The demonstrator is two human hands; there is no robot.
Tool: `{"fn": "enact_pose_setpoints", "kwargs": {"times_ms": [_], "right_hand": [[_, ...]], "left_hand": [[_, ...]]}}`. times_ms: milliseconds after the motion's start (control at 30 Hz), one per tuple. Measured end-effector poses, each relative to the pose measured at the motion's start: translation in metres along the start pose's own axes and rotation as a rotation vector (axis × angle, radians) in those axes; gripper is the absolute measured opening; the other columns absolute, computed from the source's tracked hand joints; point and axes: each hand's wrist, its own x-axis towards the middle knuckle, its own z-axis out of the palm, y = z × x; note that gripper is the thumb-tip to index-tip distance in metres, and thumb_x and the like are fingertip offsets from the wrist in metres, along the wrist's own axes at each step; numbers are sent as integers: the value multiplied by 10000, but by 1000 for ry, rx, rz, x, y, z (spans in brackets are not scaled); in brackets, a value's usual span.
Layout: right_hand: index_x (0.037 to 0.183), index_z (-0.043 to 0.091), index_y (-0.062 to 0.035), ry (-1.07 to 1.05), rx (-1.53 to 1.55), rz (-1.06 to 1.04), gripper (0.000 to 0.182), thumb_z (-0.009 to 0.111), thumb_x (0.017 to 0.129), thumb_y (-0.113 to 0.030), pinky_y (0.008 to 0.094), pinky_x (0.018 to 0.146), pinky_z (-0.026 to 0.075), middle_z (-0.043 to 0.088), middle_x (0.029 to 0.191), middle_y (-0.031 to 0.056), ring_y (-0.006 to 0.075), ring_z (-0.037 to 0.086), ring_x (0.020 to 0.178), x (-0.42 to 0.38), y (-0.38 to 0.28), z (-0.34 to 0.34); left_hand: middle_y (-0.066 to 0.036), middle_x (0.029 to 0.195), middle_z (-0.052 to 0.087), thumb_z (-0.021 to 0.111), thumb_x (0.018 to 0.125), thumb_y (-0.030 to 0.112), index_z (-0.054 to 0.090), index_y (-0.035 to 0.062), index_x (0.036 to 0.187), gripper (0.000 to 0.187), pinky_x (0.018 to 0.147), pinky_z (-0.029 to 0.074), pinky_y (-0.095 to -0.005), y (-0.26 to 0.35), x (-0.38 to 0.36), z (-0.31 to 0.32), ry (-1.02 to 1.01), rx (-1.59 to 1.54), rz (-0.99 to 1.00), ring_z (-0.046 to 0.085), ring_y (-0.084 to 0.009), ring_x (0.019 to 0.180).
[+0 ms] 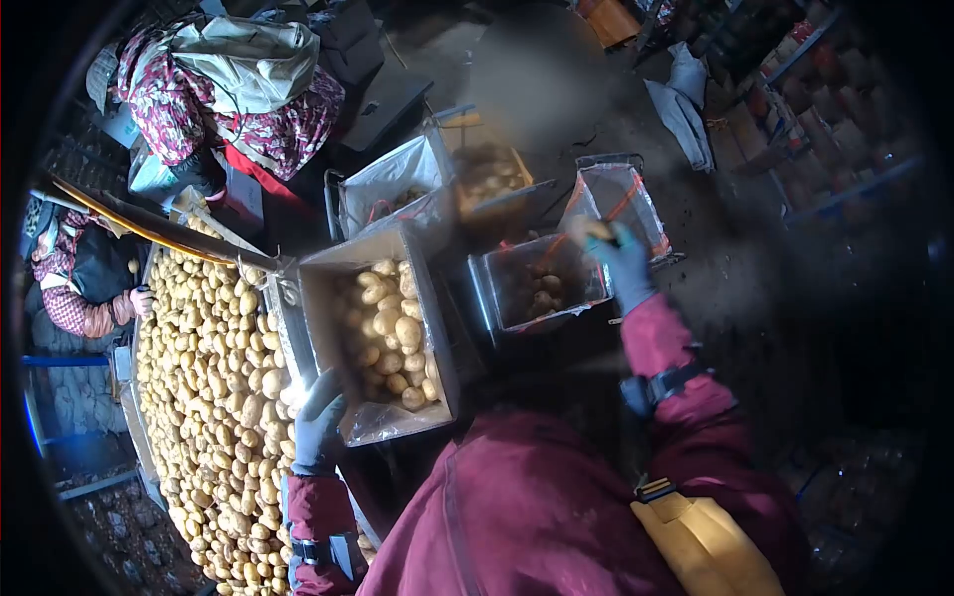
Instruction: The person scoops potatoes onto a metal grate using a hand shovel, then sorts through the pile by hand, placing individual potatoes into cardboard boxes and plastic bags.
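My right hand [621, 260], in a grey-blue glove, is stretched out to the right, its fingers closed on a potato [593, 228] over the edge between two lined containers. The nearer lined box [507, 318] has a few potatoes at its bottom. The other lined container [636, 199] stands just beyond it. My left hand [320, 422], also gloved, is by the lower left corner of a cardboard box [442, 368] that holds many potatoes; whether its fingers grip anything is hidden. To its left lies a large heap of potatoes [224, 397].
A white-lined crate [363, 194] and a yellowish box of potatoes [492, 179] stand beyond the cardboard box. One person [209, 89] bends at the upper left; another person's hand [142, 301] touches the heap. Sacks [684, 104] lie on the floor.
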Motion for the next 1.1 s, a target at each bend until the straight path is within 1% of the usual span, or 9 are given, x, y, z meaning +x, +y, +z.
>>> {"fn": "enact_pose_setpoints", "kwargs": {"times_ms": [133,200,333,467,633,767,833,933,1100], "right_hand": [[1290,652,-20,239,-277,-188,542,827,852,-288,305,909,535,705,1178,132,157,669,1054,60,40,-58],[1302,649,-16,193,-190,-200,502,798,883,-248,300,925,530,707,1197,132,155,666,1076,54,-6,-16],[1251,677,22,-345,313,-89,299,676,961,-52,257,943,524,719,1201,89,140,669,1060,-6,-54,148],[1195,716,3,-742,291,-49,243,654,966,-47,261,959,516,733,1171,59,112,664,1040,-74,-74,291],[1234,700,-21,-1002,221,5,264,649,982,-84,238,883,520,721,1105,23,74,645,1001,-137,-104,390],[1208,709,-23,-1009,112,-5,270,680,966,-137,273,848,537,733,1101,48,102,665,980,-155,-110,456],[1207,703,-21,-929,-14,-402,304,678,951,-184,344,916,535,728,1131,153,243,695,1031,-158,-114,492],[1252,674,-39,-861,-173,-730,363,665,938,-220,409,1008,499,683,1228,199,360,647,1156,-157,-126,532],[1306,651,-78,-671,-469,-1076,454,651,921,-318,463,1104,386,626,1369,136,325,545,1291,-142,-100,598]], "left_hand": [[-105,1396,614,664,949,77,525,2,1464,539,1028,470,-309,-19,-12,-25,86,-36,-35,600,-185,1233],[-120,1401,609,674,958,107,520,-30,1455,539,1069,454,-324,-23,-13,-27,82,-95,-3,590,-203,1253],[-125,1413,598,666,970,113,507,-48,1454,535,1101,438,-336,-32,-15,-31,22,-78,43,569,-210,1284],[-135,1443,575,718,938,99,486,-36,1473,599,1103,441,-339,-46,-37,-52,161,-135,15,550,-208,1304],[-195,1401,585,788,844,263,572,70,1410,636,1114,432,-408,-95,-95,-156,716,473,113,537,-326,1329],[-221,1496,493,787,817,382,495,103,1488,783,1178,340,-469,-122,-144,-233,915,1016,-203,431,-378,1417],[-214,1570,409,762,806,486,432,133,1538,876,1213,245,-514,-127,-152,-261,892,1154,-455,344,-389,1471],[-212,1593,373,750,780,555,377,129,1562,966,1238,159,-532,-125,-136,-280,791,1201,-508,276,-389,1507],[-249,1616,291,783,739,561,380,73,1531,1013,1253,127,-533,-122,-74,-291,792,1198,-548,195,-406,1534]]}}
